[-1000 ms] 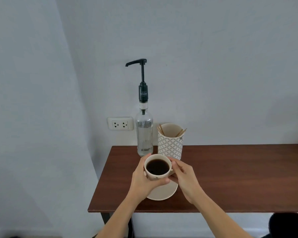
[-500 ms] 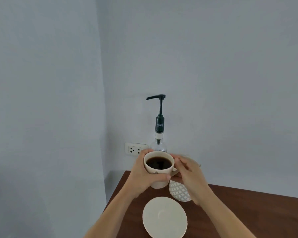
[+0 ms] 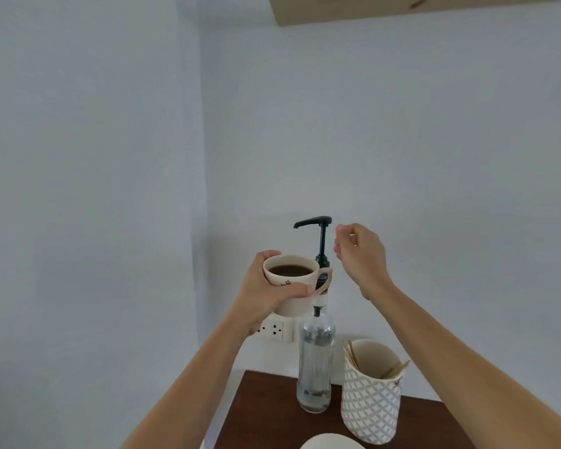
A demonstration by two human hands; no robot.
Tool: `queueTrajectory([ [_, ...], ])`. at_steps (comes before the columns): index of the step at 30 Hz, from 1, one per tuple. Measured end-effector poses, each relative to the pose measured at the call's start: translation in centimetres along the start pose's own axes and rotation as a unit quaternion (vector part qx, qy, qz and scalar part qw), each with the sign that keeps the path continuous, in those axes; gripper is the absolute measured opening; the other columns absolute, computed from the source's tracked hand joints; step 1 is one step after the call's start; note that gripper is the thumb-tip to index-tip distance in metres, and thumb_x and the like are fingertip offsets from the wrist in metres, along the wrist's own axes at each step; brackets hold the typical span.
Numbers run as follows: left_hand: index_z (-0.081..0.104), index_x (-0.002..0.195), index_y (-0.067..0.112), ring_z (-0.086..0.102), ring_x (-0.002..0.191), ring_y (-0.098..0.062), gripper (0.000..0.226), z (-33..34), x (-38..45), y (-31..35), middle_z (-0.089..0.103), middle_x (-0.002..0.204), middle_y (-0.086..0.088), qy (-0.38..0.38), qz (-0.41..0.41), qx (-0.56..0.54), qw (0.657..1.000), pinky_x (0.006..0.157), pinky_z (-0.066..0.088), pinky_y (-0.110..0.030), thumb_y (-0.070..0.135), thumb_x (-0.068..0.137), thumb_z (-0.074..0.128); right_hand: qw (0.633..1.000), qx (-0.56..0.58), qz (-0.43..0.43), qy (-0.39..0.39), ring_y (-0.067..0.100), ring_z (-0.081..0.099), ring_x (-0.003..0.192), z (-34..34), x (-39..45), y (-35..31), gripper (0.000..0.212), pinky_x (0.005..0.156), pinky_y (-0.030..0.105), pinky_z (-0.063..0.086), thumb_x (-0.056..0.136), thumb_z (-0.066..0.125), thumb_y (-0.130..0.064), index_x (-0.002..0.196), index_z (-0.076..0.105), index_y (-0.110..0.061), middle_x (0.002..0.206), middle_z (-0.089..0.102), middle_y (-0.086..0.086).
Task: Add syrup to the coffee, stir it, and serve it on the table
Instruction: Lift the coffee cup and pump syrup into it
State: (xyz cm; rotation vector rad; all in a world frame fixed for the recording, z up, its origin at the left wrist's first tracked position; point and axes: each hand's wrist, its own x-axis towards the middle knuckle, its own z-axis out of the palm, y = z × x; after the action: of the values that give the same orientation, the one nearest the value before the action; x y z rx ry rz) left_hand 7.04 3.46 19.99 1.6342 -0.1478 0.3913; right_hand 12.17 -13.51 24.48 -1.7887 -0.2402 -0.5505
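Cup (image 3: 292, 280) of black coffee is up in the air, wrapped in the left hand (image 3: 266, 288), just under and left of the pump (image 3: 316, 228) spout. Small crown logo on the cup, lettering too blurry to read. Bottle (image 3: 315, 358) stands right behind the cup, dark label hidden mostly. Right hand (image 3: 360, 254) floats right of the pump, fingers loosely curled, holding nothing. Stick holder (image 3: 371, 393) sits right of the bottle on the table (image 3: 266, 416).
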Motion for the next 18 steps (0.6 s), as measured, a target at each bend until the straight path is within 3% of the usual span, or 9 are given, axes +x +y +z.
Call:
queueTrajectory([
  [3,0.053,0.115,0.025,0.065,0.086,-0.014,0.083,-0.6,1.6,0.1,0.069,0.099,0.005,-0.008,-0.007,-0.004,1.0,0.076,0.056,-0.041,0.022,0.041,0.091,0.999,0.016,0.028,0.007,0.028,0.066,0.104,1.4,2.6,-0.8,0.038,0.095,0.048,0.054,0.098,0.045,-0.051,0.101,0.061,-0.016,0.106,0.069,0.006],
  [6,0.052,0.118,0.023,0.065,0.089,-0.016,0.085,-1.0,3.2,-0.5,0.069,0.103,0.003,-0.014,-0.013,-0.01,1.0,0.074,0.054,-0.036,0.022,0.042,0.091,0.992,0.102,0.076,-0.019,0.025,0.068,0.088,3.1,4.3,-0.8,0.054,0.095,0.051,0.056,0.097,0.046,-0.056,0.102,0.067,-0.006,0.092,0.071,0.008],
  [8,0.051,0.121,0.023,0.065,0.091,-0.016,0.09,-1.0,4.1,-0.8,0.068,0.106,0.001,-0.019,-0.015,-0.01,1.0,0.075,0.055,-0.037,0.025,0.04,0.091,0.983,0.159,0.088,-0.024,0.024,0.069,0.079,4.2,4.8,-0.6,0.05,0.088,0.046,0.06,0.097,0.051,-0.053,0.097,0.068,-0.006,0.085,0.072,0.01],
  [12,0.05,0.122,0.021,0.064,0.087,-0.012,0.088,-0.8,5.2,-1.0,0.068,0.105,0.001,-0.028,-0.017,-0.02,0.999,0.072,0.053,-0.032,0.021,0.043,0.091,0.969,0.229,0.098,0.004,0.029,0.073,0.081,5.9,4.9,0.0,0.029,0.083,0.042,0.062,0.093,0.064,-0.037,0.084,0.066,-0.009,0.081,0.073,0.012],
  [18,0.051,0.122,0.019,0.062,0.084,-0.011,0.085,-0.8,6.3,-1.2,0.066,0.101,0.003,-0.032,-0.028,-0.028,0.999,0.069,0.052,-0.032,0.014,0.048,0.091,0.966,0.24,0.091,0.026,0.034,0.078,0.078,6.7,5.1,0.3,0.022,0.068,0.04,0.062,0.092,0.057,-0.021,0.088,0.065,0.0,0.072,0.077,0.011],
])
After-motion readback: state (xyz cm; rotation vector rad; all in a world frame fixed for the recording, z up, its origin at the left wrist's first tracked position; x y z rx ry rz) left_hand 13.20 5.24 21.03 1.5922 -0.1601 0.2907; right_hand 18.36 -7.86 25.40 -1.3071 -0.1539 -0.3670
